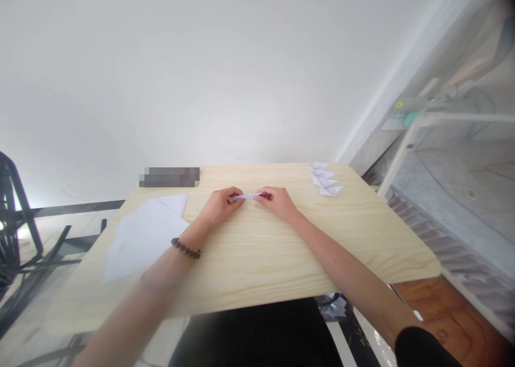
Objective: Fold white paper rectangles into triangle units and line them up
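Observation:
A narrow strip of folded white paper spans the gap between my two hands, just above the middle of the table. My left hand, with a dark beaded bracelet on its wrist, pinches the paper's left end. At the right end, my right hand grips it between thumb and fingers. The fingertips hide both ends of the paper. Loose white sheets lie spread to the left, partly under my left forearm. Several folded white paper shapes with pointed tips stand in an overlapping row at the back right.
The pale wooden table meets a white wall at its back edge. A blurred-out dark rectangular item sits at the back left. Beyond the left side is a dark metal chair; a white metal frame stands off to the right.

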{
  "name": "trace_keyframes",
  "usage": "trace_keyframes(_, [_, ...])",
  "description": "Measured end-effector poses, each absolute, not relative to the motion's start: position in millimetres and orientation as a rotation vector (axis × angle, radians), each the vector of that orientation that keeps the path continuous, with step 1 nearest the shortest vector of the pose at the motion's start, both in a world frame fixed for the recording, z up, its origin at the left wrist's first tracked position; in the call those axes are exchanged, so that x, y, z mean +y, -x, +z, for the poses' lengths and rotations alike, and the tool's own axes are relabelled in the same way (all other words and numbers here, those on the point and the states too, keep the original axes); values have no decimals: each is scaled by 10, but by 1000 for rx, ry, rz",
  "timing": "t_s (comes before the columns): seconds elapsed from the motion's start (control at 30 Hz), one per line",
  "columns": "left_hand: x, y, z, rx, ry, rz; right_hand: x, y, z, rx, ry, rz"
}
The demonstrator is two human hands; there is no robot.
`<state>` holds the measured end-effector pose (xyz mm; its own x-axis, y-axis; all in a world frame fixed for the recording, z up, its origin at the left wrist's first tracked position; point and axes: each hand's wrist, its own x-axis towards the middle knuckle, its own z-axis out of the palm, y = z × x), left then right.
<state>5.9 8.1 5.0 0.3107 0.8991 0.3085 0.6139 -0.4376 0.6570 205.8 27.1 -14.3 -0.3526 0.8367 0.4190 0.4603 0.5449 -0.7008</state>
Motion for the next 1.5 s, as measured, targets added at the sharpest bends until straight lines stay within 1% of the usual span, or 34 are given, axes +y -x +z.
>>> trace_keyframes(0.2, [66,-73,85,1249,-2209,913,252,-2052,-127,-2029,1020,633])
trace_keyframes(0.83, [69,-68,105,1365,-2214,928,264,-2034,-120,-1947,1041,590])
trace_keyframes(1.5, [73,-66,87,1335,-2212,929,236,-2046,-90,-1985,983,551])
